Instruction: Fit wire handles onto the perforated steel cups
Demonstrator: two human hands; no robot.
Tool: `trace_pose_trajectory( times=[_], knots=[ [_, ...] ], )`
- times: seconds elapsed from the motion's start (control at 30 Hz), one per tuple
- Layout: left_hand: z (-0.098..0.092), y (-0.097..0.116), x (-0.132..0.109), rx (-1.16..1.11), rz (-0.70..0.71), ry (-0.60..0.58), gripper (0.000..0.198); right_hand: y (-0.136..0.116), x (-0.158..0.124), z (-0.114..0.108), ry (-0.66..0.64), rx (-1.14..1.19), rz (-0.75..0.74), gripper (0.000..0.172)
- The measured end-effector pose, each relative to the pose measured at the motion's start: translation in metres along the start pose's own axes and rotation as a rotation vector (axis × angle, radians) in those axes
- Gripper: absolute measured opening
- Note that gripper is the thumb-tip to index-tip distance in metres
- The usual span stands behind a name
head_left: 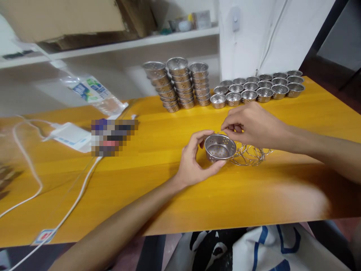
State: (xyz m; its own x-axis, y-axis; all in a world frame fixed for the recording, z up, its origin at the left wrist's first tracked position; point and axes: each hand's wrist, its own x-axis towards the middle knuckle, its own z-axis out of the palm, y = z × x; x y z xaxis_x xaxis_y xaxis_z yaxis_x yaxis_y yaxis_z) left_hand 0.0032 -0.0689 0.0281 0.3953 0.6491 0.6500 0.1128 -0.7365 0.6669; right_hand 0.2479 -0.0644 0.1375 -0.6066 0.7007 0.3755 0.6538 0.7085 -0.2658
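My left hand [194,160] curls around a small perforated metal cup [219,150], thumb on its near side and fingers on the far side. The cup's open top faces up, and its inside looks bare. Above the cup's far right rim, my right hand [245,122] has its thumb and forefinger pinched together. Whatever sits in that pinch, if anything, is too small to make out. Just right of the cup, a loose heap of thin bent metal wires [249,156] lies on the table, partly beneath my right hand.
Three stacks of perforated cups [180,84] stand at the back, with rows of single cups [249,90] to their right. On the left of the yellow table [135,203] are a white power strip [72,137], cables and a plastic bottle [93,92]. A shelf [135,45] holds a cardboard box.
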Motion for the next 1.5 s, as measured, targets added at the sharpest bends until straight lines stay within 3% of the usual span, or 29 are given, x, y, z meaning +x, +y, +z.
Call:
trace_pose_trajectory(
  times=[0.33, 0.6, 0.77, 0.9, 1.1, 1.23, 1.43, 1.5],
  knots=[
    [0.000, 0.007, 0.006, 0.194, 0.155, 0.081, 0.065, -0.006, -0.003, -0.002, -0.109, 0.097, 0.044, 0.024],
    [0.000, 0.016, 0.008, 0.345, 0.239, -0.024, 0.055, -0.012, -0.003, 0.009, -0.132, 0.023, 0.081, 0.023],
    [0.000, 0.021, 0.012, 0.306, 0.186, -0.143, 0.052, -0.023, -0.005, 0.010, -0.168, 0.017, 0.097, 0.021],
    [-0.005, 0.022, 0.016, 0.263, 0.156, -0.207, 0.050, -0.018, -0.004, 0.014, -0.053, 0.192, 0.211, 0.014],
    [-0.001, 0.004, 0.013, 0.341, 0.142, -0.307, 0.049, 0.002, -0.003, 0.033, 0.001, 0.438, 0.275, 0.018],
    [0.007, -0.007, 0.011, 0.323, 0.116, -0.264, 0.044, 0.013, 0.000, 0.041, 0.018, 0.479, 0.330, 0.014],
    [0.004, -0.013, 0.015, 0.170, -0.032, -0.172, 0.044, 0.021, 0.009, 0.028, -0.210, 0.700, 0.280, 0.034],
    [0.001, -0.015, 0.016, 0.103, -0.081, -0.165, 0.041, 0.022, 0.010, 0.025, -0.264, 0.727, 0.268, 0.032]
  ],
)
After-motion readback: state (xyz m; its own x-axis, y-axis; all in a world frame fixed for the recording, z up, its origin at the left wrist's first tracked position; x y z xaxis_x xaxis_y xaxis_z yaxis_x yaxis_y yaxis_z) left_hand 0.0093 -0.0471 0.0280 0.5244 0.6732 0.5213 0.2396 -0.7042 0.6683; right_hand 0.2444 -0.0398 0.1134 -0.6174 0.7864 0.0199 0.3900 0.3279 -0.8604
